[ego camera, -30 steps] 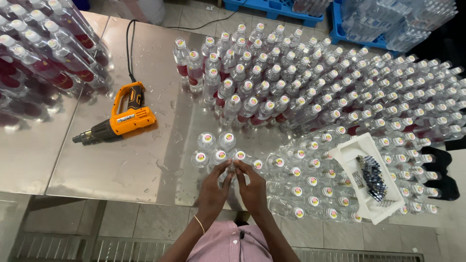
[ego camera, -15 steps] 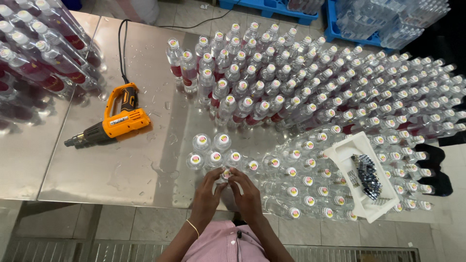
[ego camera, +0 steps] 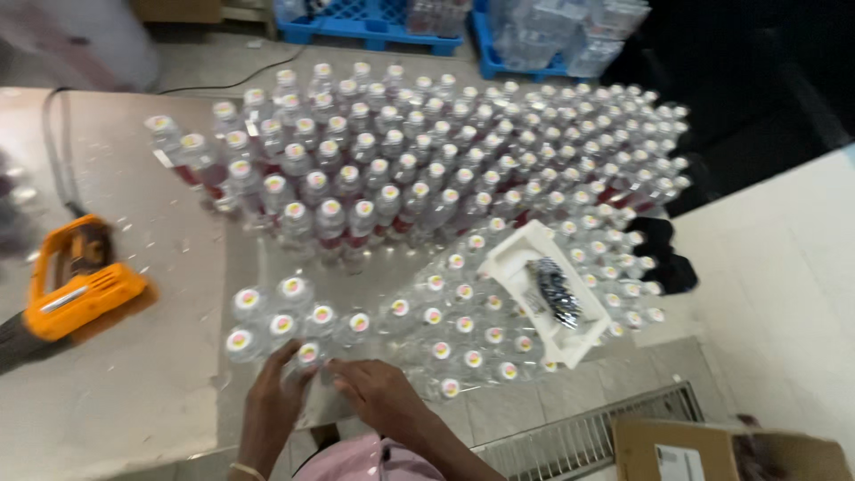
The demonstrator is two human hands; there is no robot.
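The left hand (ego camera: 272, 401) and the right hand (ego camera: 378, 396) met at the near edge of the steel tabletop (ego camera: 134, 392), both wrapped about one small clear bottle (ego camera: 307, 361) with a white cap. The left fingers (ego camera: 285, 361) were curled round the bottle's side and the right fingers (ego camera: 343, 374) pressed against it from the other side, so both hands were grasping it; motion blur hid how tight the hold was. The bottle stood upright at the front of a loose cluster of about six like bottles (ego camera: 285, 316), only just inside the tabletop's near edge.

Open room lay mostly to the left: a bare stretch of tabletop ran between the cluster and one orange heat gun (ego camera: 76, 289), which lay on its side near the left edge, its dark cord trailing away toward the far edge. To the right the way was crowded: about fifteen capped bottles (ego camera: 463, 334) stood packed close, with one white tray (ego camera: 543, 289) of dark small parts resting on top of them. Beyond a narrow gap, a far larger mass of bottles (ego camera: 445, 160), too many to count, filled the tabletop to its far and right edges. Below the near edge ran one floor grate (ego camera: 588, 436), and one cardboard box (ego camera: 712, 450) sat at the lower right.
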